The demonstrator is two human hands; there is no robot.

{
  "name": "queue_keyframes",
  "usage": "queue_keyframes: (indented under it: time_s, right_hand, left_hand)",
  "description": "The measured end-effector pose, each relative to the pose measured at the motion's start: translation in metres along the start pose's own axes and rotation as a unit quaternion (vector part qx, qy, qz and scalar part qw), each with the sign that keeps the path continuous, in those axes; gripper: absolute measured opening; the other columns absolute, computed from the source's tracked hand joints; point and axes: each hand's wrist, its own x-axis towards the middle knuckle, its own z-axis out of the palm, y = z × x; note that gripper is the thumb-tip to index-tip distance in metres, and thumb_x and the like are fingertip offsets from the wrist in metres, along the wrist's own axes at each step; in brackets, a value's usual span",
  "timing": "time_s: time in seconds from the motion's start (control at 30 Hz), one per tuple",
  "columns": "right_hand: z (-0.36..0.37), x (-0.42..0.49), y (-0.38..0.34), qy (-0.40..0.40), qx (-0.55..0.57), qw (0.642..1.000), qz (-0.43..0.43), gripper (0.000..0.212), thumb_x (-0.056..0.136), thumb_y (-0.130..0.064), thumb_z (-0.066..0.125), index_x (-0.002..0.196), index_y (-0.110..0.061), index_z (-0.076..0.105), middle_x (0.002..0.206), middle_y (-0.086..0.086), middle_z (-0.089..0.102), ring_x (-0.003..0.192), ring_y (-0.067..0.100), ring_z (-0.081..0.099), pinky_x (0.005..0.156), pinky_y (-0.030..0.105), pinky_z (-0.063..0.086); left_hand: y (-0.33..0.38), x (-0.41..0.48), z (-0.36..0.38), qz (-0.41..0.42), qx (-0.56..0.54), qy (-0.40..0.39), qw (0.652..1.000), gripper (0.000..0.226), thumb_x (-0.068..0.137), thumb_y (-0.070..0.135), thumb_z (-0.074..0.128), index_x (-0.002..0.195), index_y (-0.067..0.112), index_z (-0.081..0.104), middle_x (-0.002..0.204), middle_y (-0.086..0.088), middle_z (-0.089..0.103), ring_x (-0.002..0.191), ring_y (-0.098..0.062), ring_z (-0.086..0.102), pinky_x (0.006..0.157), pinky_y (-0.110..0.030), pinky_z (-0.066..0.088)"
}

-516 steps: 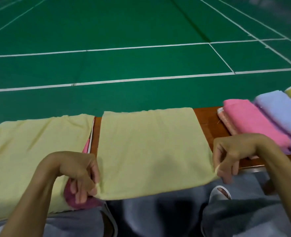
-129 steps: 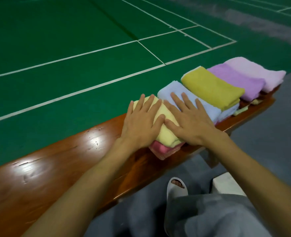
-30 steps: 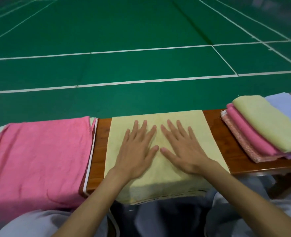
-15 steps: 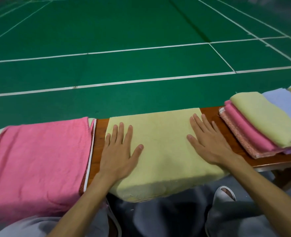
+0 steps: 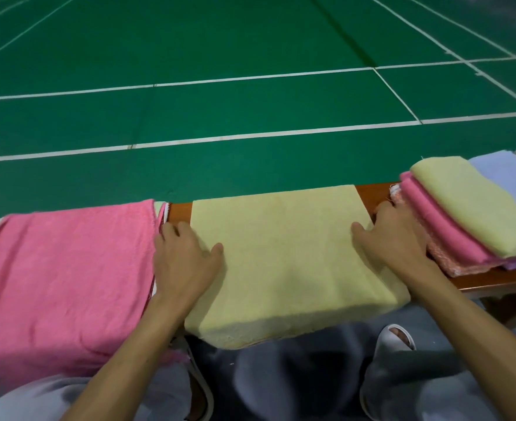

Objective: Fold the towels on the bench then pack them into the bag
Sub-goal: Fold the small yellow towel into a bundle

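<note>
Head view: yellow towel lay flat across the wooden bench at frame centre, its near hem drooping over the front edge. Left hand sat at the towel's left edge and right hand at its right edge. Each thumb lay on the cloth with the fingers bent down over the side. Fingertips were hidden, so I could not tell whether the edges were pinched. Pink towel was spread at frame left, just beside the left hand. Folded stack sat at frame right, close against the right hand. No bag was in view.

Step judged: taking both side edges for the next fold. To do it well:
- Grip both edges at matching depth.
- Lift them together and keep the cloth taut.
- Carry one side over so the corners meet.
- Avoid catching the pink towel or nudging the stack.
- Press flat afterwards.
</note>
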Motion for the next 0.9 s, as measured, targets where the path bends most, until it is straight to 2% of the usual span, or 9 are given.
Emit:
queue_keyframes:
  time_s: [0.13, 0.3, 0.33, 0.4, 0.5, 0.57, 0.63, 0.7, 0.9]
  right_hand:
    - [-0.009, -0.001, -0.003, -0.129, 0.035, 0.991, -0.005, 0.027, 0.090, -0.032, 0.072, 0.074, -0.014, 0.059, 0.069, 0.003, 0.062, 0.059, 0.019, 0.056, 0.054, 0.033, 0.044]
    - [-0.023, -0.001, -0.003, -0.142, 0.159, 0.976, -0.051, 0.015, 0.098, -0.024, 0.067, 0.092, -0.016, 0.057, 0.082, -0.001, 0.062, 0.070, 0.016, 0.060, 0.057, 0.029, 0.044]
    - [-0.028, -0.002, -0.004, -0.154, 0.254, 0.954, -0.043, 0.011, 0.099, -0.018, 0.067, 0.102, -0.015, 0.057, 0.088, -0.002, 0.064, 0.074, 0.014, 0.064, 0.058, 0.025, 0.046]
    - [-0.035, -0.007, -0.006, -0.207, 0.448, 0.869, -0.026, 0.042, 0.096, -0.003, 0.067, 0.133, -0.014, 0.050, 0.105, -0.004, 0.069, 0.084, 0.004, 0.072, 0.063, 0.019, 0.054]
    - [-0.037, -0.004, 0.002, -0.265, 0.540, 0.797, -0.054, 0.078, 0.094, 0.006, 0.065, 0.155, -0.032, 0.033, 0.125, -0.011, 0.066, 0.109, 0.009, 0.071, 0.076, 0.024, 0.059]
    - [-0.042, 0.001, 0.008, -0.297, 0.522, 0.795, -0.086, 0.070, 0.094, 0.002, 0.065, 0.152, -0.029, 0.044, 0.119, -0.008, 0.071, 0.112, 0.018, 0.070, 0.079, 0.027, 0.059]
    - [-0.048, 0.006, 0.015, -0.304, 0.491, 0.812, -0.089, 0.053, 0.095, -0.001, 0.065, 0.142, -0.024, 0.058, 0.102, -0.004, 0.076, 0.106, 0.026, 0.070, 0.077, 0.029, 0.060]
    - [-0.054, 0.008, 0.019, -0.301, 0.472, 0.824, -0.085, 0.041, 0.096, -0.002, 0.064, 0.133, -0.019, 0.065, 0.106, 0.005, 0.077, 0.107, 0.031, 0.071, 0.081, 0.032, 0.061]
    - [-0.065, 0.013, 0.030, -0.262, 0.486, 0.829, -0.093, 0.036, 0.094, -0.008, 0.068, 0.125, -0.025, 0.073, 0.128, -0.002, 0.070, 0.126, 0.017, 0.061, 0.103, 0.032, 0.054]
  left_hand:
    - [0.000, 0.006, -0.010, -0.048, -0.046, -0.060, 0.996, 0.036, 0.085, 0.040, 0.078, 0.086, 0.008, 0.060, 0.079, -0.004, 0.064, 0.066, -0.020, 0.057, 0.053, -0.031, 0.036]
    - [-0.003, 0.008, -0.026, -0.032, -0.121, -0.137, 0.983, 0.017, 0.091, 0.022, 0.076, 0.088, 0.010, 0.065, 0.081, -0.004, 0.069, 0.075, -0.020, 0.063, 0.070, -0.036, 0.051]
    - [-0.004, 0.009, -0.033, -0.053, -0.181, -0.174, 0.967, 0.015, 0.091, 0.019, 0.076, 0.096, 0.010, 0.065, 0.089, -0.006, 0.071, 0.083, -0.023, 0.068, 0.077, -0.040, 0.057]
    - [-0.004, 0.010, -0.047, -0.087, -0.314, -0.264, 0.908, 0.033, 0.088, 0.006, 0.078, 0.115, 0.012, 0.060, 0.106, -0.009, 0.075, 0.096, -0.026, 0.073, 0.088, -0.044, 0.060]
    - [-0.002, 0.010, -0.061, -0.018, -0.411, -0.322, 0.853, 0.074, 0.083, -0.014, 0.074, 0.137, 0.028, 0.047, 0.119, 0.001, 0.075, 0.102, -0.022, 0.075, 0.084, -0.035, 0.063]
    - [-0.005, 0.013, -0.062, -0.002, -0.432, -0.317, 0.844, 0.085, 0.084, -0.016, 0.071, 0.145, 0.034, 0.041, 0.116, 0.002, 0.076, 0.101, -0.021, 0.076, 0.082, -0.030, 0.062]
    - [-0.011, 0.018, -0.062, 0.001, -0.422, -0.308, 0.853, 0.067, 0.085, -0.012, 0.072, 0.143, 0.018, 0.055, 0.091, -0.003, 0.078, 0.079, -0.015, 0.075, 0.070, -0.021, 0.058]
    - [-0.018, 0.023, -0.065, 0.016, -0.385, -0.290, 0.876, 0.045, 0.084, 0.002, 0.081, 0.127, 0.013, 0.072, 0.066, -0.007, 0.062, 0.059, -0.017, 0.056, 0.062, -0.025, 0.048]
    - [-0.024, 0.031, -0.075, 0.006, -0.406, -0.175, 0.897, 0.035, 0.082, -0.011, 0.075, 0.111, 0.008, 0.075, 0.091, -0.012, 0.079, 0.081, -0.016, 0.075, 0.072, -0.021, 0.060]
